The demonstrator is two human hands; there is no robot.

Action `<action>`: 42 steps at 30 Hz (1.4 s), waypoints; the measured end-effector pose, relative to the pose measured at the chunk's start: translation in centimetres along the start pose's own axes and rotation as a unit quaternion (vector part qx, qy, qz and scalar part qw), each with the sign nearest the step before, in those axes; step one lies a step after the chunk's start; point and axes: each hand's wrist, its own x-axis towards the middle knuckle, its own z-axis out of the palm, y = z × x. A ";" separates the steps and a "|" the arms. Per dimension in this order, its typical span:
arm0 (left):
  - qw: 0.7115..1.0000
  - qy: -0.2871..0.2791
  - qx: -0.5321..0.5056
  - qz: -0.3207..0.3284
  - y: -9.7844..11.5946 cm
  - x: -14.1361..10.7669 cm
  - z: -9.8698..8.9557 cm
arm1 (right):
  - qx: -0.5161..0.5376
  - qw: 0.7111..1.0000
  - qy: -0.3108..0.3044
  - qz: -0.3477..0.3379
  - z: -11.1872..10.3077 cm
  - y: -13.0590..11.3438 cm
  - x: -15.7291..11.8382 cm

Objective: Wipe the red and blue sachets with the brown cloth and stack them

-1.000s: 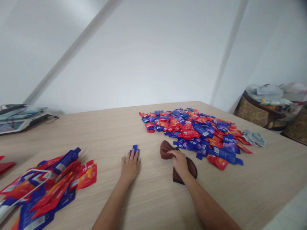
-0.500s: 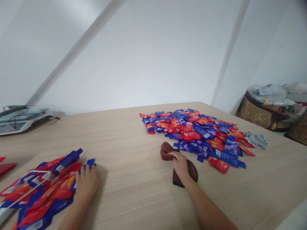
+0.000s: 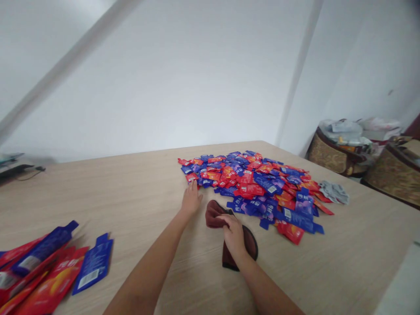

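The table (image 3: 138,192) has a smooth, pale wood-look top with fine grain and a dull sheen. The red and blue sachets (image 3: 256,186) look like glossy plastic film, slightly creased. The brown item (image 3: 215,214) looks like soft matt cloth with dark edging; the grey item (image 3: 334,192) resembles crumpled fabric. The wall (image 3: 197,78) is smooth and mostly matt, and the bags (image 3: 343,127) are thin, wrinkled plastic.

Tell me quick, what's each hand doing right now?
Left hand: fingers stretched to a red packet at the pile's edge; whether it grips can't be told.
Right hand: closed on the brown, black-edged fabric piece.
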 end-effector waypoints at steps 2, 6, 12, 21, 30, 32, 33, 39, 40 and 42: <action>0.999 -0.005 -0.006 0.032 1.6 3.2 1.0 | 0.009 1.000 0.006 0.004 0.1 0.0 0.1; 0.997 -0.056 0.014 0.056 3.4 7.7 2.6 | 0.015 1.000 0.006 0.013 0.4 0.2 0.4; 0.994 -0.090 0.001 0.066 2.4 6.7 4.6 | 0.014 1.000 0.016 0.019 0.5 0.2 0.7; 0.988 -0.093 -0.069 0.099 -1.8 -2.9 1.6 | 0.099 0.993 0.060 0.031 0.4 0.6 0.4; 0.998 -0.029 -0.064 0.006 3.2 -3.4 1.8 | 0.165 0.969 0.159 0.095 0.0 1.8 0.5; 0.993 -0.068 -0.075 0.056 4.5 -4.6 2.3 | 0.175 0.963 0.175 0.103 -0.2 1.8 0.6; 0.989 -0.083 -0.089 0.083 4.8 -5.5 2.3 | 0.182 0.961 0.179 0.105 -0.2 1.7 0.6; 0.937 -0.170 -0.264 0.152 3.0 -11.6 -0.3 | 0.179 0.971 0.135 0.077 -0.1 0.5 0.2; 0.938 -0.156 -0.282 0.129 2.5 -12.5 -0.8 | 0.175 0.976 0.112 0.065 0.0 0.2 0.0; 0.956 -0.081 -0.278 0.044 1.6 -14.1 -1.8 | 0.173 0.982 0.061 0.034 0.5 -0.7 -0.5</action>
